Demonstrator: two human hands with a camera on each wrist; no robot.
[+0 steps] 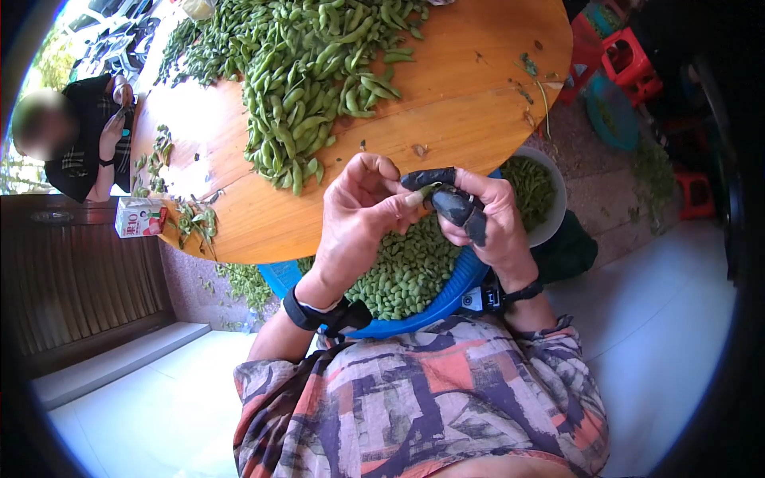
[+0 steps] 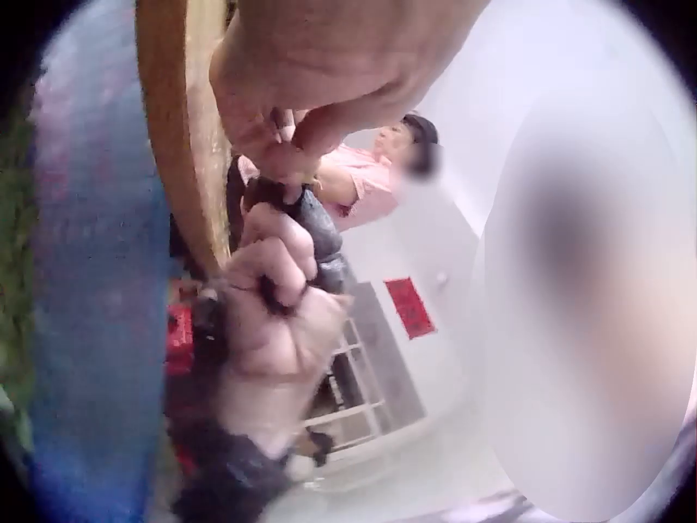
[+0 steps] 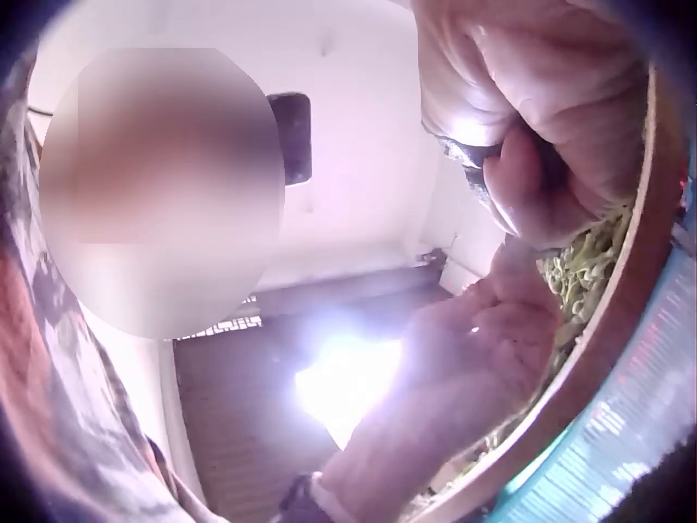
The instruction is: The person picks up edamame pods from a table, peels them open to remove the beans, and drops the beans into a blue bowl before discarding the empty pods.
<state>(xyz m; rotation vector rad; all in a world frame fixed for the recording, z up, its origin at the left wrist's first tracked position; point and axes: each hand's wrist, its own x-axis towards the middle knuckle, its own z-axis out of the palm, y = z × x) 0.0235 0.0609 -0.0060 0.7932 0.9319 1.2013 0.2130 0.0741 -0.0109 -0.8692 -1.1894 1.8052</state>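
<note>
In the head view my left hand (image 1: 351,231) and right hand (image 1: 502,227) meet over a blue basin (image 1: 398,325) of shelled green beans (image 1: 406,275). Between them shows a small bit of a green bean pod (image 1: 430,190), mostly hidden by the fingers. The left thumb and fingertips pinch one end of it. My right thumb and forefinger, both wrapped in black coverings (image 1: 460,209), grip the other side. In the left wrist view the hands (image 2: 278,262) touch at the fingertips; in the right wrist view the curled right fingers (image 3: 523,180) hide the pod.
A big heap of unshelled pods (image 1: 307,88) lies on the round wooden table (image 1: 470,72). A pale bowl (image 1: 559,199) of green pods stands right of my hands. A drink carton (image 1: 139,217) is at the left edge, near another person (image 1: 88,147). Red stools (image 1: 629,64) stand right.
</note>
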